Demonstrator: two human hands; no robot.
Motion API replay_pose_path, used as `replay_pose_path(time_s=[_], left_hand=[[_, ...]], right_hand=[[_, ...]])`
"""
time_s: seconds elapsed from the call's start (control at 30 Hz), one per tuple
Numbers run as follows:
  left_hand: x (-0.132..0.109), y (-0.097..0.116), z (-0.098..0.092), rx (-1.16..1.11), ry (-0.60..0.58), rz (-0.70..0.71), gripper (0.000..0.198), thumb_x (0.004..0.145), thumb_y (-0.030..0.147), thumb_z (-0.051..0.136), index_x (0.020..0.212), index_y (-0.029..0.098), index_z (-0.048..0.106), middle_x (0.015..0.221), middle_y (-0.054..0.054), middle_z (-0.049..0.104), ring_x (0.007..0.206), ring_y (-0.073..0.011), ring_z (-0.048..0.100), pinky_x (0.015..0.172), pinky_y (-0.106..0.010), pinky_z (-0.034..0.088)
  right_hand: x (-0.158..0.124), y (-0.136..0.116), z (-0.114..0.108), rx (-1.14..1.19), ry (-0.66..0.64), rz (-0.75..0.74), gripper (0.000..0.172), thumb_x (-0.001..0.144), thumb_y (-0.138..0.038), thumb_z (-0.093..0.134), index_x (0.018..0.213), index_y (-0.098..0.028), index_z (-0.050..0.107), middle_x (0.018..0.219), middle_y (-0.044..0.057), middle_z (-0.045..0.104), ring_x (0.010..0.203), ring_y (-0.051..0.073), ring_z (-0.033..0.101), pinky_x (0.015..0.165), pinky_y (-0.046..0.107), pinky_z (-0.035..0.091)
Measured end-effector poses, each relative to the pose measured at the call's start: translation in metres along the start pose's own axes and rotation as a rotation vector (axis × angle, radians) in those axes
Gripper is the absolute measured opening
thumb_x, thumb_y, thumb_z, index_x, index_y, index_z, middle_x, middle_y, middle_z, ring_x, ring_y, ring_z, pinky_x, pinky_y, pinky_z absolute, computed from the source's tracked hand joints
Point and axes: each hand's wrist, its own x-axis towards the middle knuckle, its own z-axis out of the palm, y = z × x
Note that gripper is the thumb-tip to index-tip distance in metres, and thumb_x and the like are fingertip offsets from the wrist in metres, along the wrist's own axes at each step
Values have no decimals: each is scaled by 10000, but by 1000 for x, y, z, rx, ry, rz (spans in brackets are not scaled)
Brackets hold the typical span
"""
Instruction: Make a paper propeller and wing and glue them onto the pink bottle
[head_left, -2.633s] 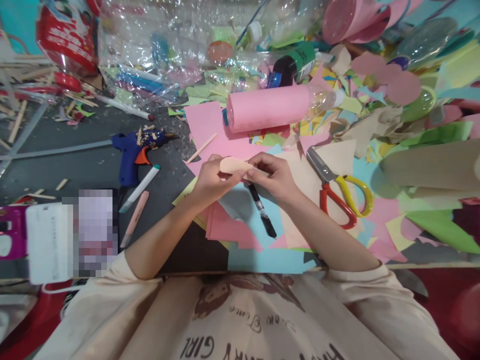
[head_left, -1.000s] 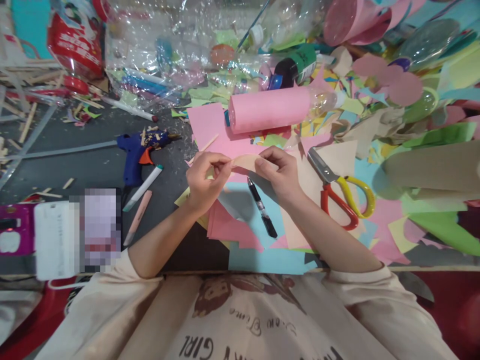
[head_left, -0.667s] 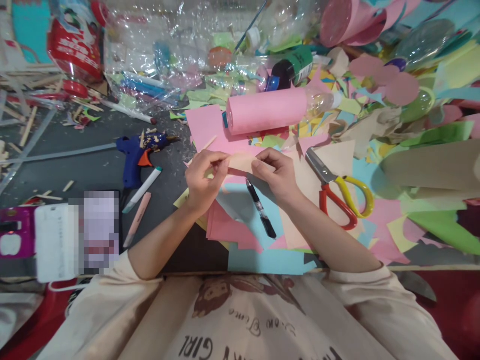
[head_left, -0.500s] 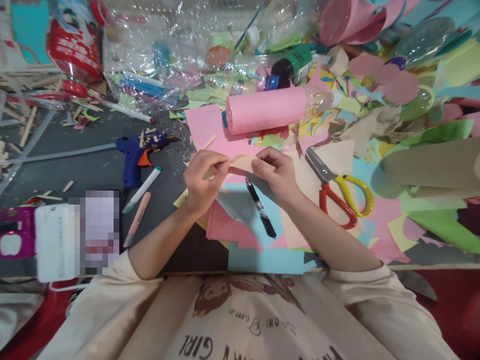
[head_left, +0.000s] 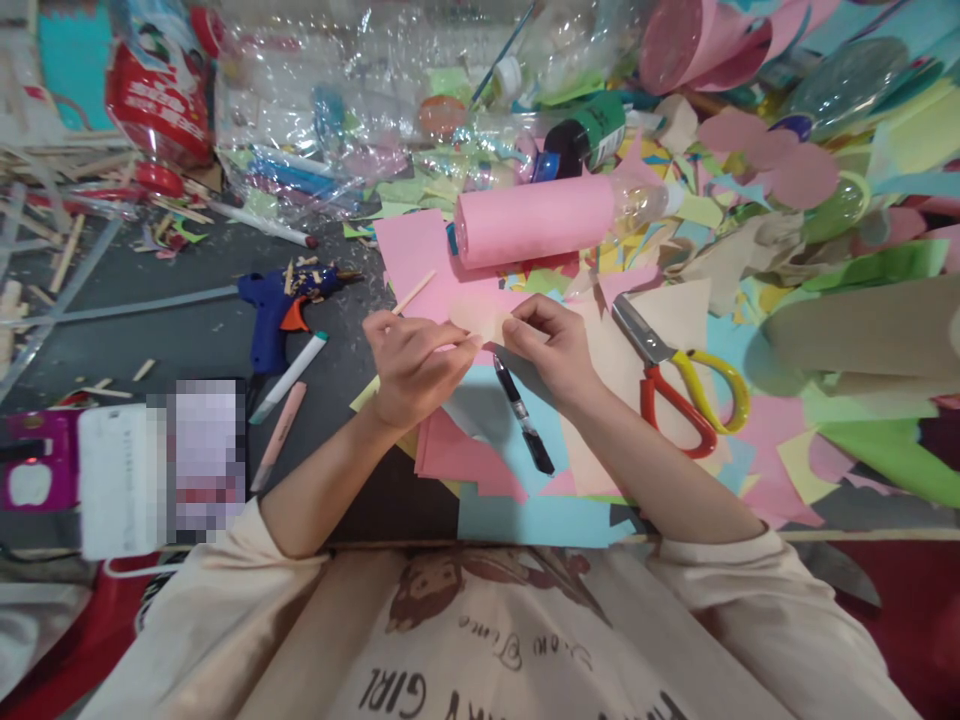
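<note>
Between my hands is a small piece of pale cream paper (head_left: pixel 475 316). My right hand (head_left: pixel 553 345) pinches its right edge between thumb and forefinger, the other fingers curled. My left hand (head_left: pixel 420 365) is closed, its fingertips pressed together on the paper's lower left edge. A thin wooden stick (head_left: pixel 415 292) shows just beyond my left knuckles, over pink paper (head_left: pixel 412 245). Below the hands a black pen (head_left: pixel 523 415) lies on light blue paper (head_left: pixel 480 400). To the right of my right hand lie scissors (head_left: pixel 660 365), blades a little apart at most, with red and yellow handles.
A pink-wrapped bottle (head_left: pixel 536 220) lies beyond the hands. On the left are a blue glue gun (head_left: pixel 274 305), markers (head_left: pixel 289 378), a phone (head_left: pixel 210 460) and a white box-like device (head_left: pixel 116 480). Plastic bottles, including a red-labelled one (head_left: pixel 161 105), and paper scraps crowd the back and right.
My left hand has shifted slightly right and down along the paper, its fingers now closer together. The paper has turned to show more of its face. My right hand stays nearly still.
</note>
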Motion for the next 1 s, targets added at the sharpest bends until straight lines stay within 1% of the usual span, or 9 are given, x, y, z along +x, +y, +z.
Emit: replay_pose_path(time_s=[0.13,0.23,0.3,0.4,0.57,0.67,0.77,0.93,1.0], left_hand=[[6,4,1,-171,-77,-77,50,960,264,531,950,264,580,943,20,755,832,-136,696,796,-340,426],[3,7,3,-347,-77,-156,97,965,240,509,1052,241,552,976,-23,748,841,-141,696,770,-308,484],[-1,8,3,-444,-104,-203,226,961,332,530,1164,233,520,985,-47,728,853,-149,693,741,-289,530],[-3,9,1,-559,-234,-280,474,948,516,498,1322,229,445,1156,-113,671,1040,-196,679,816,-317,573],[3,6,-5,-578,-340,-253,595,920,581,498,1425,285,394,1346,-137,584,1281,-285,553,1066,-450,470],[2,4,-3,-617,-408,-229,707,928,608,446,1515,270,245,1473,-178,468,1389,-312,441,1083,-480,451],[-1,2,3,-589,-467,-142,784,933,652,367,1556,263,92,1539,-196,375,1432,-324,377,1110,-546,402],[-5,1,9,-509,-483,-48,857,934,659,342,1557,257,-87,1544,-192,388,1467,-312,339,1176,-562,305],[-7,1,10,-506,-475,-52,860,933,657,344,1561,241,-70,1555,-203,371,1469,-317,338,1192,-565,280]], right_hand=[[-1,0,0,-26,-4,-2,187,776,-307,630,650,-203,539,577,-64,475,544,87,404,559,265,335],[-1,0,0,-33,12,-28,186,784,-304,632,654,-204,546,598,-56,496,570,96,434,578,272,350],[0,0,-1,-30,15,-40,185,788,-310,638,661,-205,554,611,-52,504,587,102,447,595,277,364],[0,0,-2,-35,15,-47,190,799,-334,645,680,-207,568,629,-50,511,613,107,457,635,287,384],[-2,0,-3,20,-5,-38,212,825,-353,655,696,-206,573,626,-57,485,613,102,449,650,283,382],[-2,0,-3,59,0,-31,219,827,-358,668,700,-203,579,628,-60,481,597,94,434,635,277,369],[-2,0,-3,109,1,-15,261,815,-413,686,702,-205,576,611,-65,468,577,93,419,615,274,360],[-1,-1,-3,139,-3,19,323,785,-494,708,705,-211,575,603,-64,469,574,97,422,604,274,369],[-1,-1,-3,135,-4,27,328,778,-500,714,701,-212,578,592,-65,471,559,94,416,585,269,364]])
